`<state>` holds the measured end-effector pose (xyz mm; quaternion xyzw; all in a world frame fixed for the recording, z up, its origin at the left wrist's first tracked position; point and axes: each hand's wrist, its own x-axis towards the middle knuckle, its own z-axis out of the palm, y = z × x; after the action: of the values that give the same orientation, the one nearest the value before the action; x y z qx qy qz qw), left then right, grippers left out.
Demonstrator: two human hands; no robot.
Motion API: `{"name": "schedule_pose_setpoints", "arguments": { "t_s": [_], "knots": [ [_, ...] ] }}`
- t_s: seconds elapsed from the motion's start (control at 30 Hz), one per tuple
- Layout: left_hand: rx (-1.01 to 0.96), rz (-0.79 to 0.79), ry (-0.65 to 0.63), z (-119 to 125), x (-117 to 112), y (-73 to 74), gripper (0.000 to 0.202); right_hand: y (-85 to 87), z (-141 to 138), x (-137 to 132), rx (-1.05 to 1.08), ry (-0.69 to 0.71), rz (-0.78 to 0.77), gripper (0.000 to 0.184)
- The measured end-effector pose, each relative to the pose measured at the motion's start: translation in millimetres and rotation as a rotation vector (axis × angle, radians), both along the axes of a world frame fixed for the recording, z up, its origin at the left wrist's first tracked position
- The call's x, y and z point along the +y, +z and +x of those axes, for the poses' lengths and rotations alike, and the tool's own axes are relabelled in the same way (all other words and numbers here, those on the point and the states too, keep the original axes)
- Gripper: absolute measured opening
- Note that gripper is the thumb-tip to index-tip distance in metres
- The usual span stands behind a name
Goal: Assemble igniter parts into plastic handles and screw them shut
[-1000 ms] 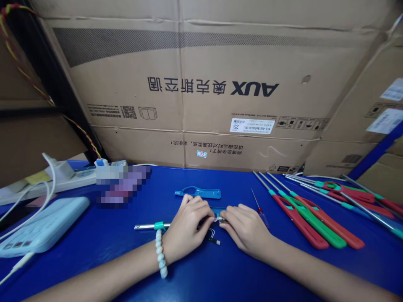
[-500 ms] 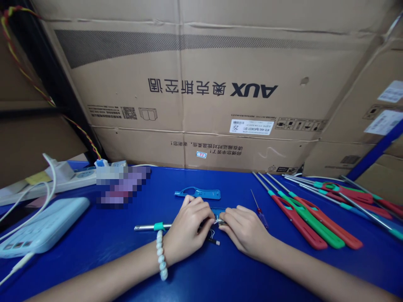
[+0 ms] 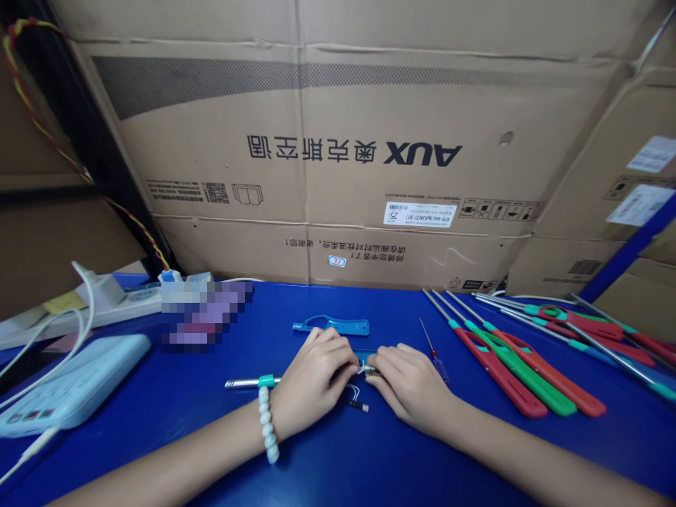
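Note:
My left hand (image 3: pixel 322 370) and my right hand (image 3: pixel 408 384) meet fingertip to fingertip over the table. The right fingers pinch a small metal fitting (image 3: pixel 370 369) with a whitish end. My left fingers are closed beside that end; what they hold is hidden. Under the fingertips lies a blue plastic shell (image 3: pixel 364 355), mostly covered. A loose blue lighter half-shell (image 3: pixel 343 326) rests just behind. From under my left hand sticks out a silver lighter tube (image 3: pixel 243 384) with a green collar. A small black part (image 3: pixel 360 406) with thin white wires lies in front of the fingers.
A screwdriver (image 3: pixel 436 360) lies right of my right hand. Several long-nosed lighters (image 3: pixel 520 359) in red, green and orange fill the right side. At left are a light-blue power bank (image 3: pixel 79 380), white cables and a power strip (image 3: pixel 132 299). A cardboard box (image 3: pixel 327 91) stands behind.
My hands keep almost the same pose, with only slight finger movement. The whole view has shifted a little.

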<state>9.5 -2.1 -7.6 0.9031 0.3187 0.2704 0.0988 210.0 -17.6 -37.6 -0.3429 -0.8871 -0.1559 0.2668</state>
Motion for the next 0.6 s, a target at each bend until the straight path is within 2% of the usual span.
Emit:
{"name": "schedule_pose_setpoints", "arguments": {
  "t_s": [0.1, 0.2, 0.43, 0.6],
  "knots": [
    [0.016, 0.018, 0.005, -7, 4, 12.9, 0.008, 2.7, 0, -2, -0.005, -0.034, 0.0, 0.025],
    [0.065, 0.009, 0.004, -20, 9, 21.6, 0.009, 5.6, -1, -3, -0.007, -0.033, -0.051, 0.024],
    [0.194, -0.122, -0.023, -49, 14, 27.1, 0.009, 8.3, 0, -1, 0.022, 0.097, -0.161, 0.022],
    [0.292, -0.121, -0.076, -59, 15, 33.2, 0.007, 7.8, 1, 1, 0.013, 0.157, -0.237, 0.022]
  ]
}}
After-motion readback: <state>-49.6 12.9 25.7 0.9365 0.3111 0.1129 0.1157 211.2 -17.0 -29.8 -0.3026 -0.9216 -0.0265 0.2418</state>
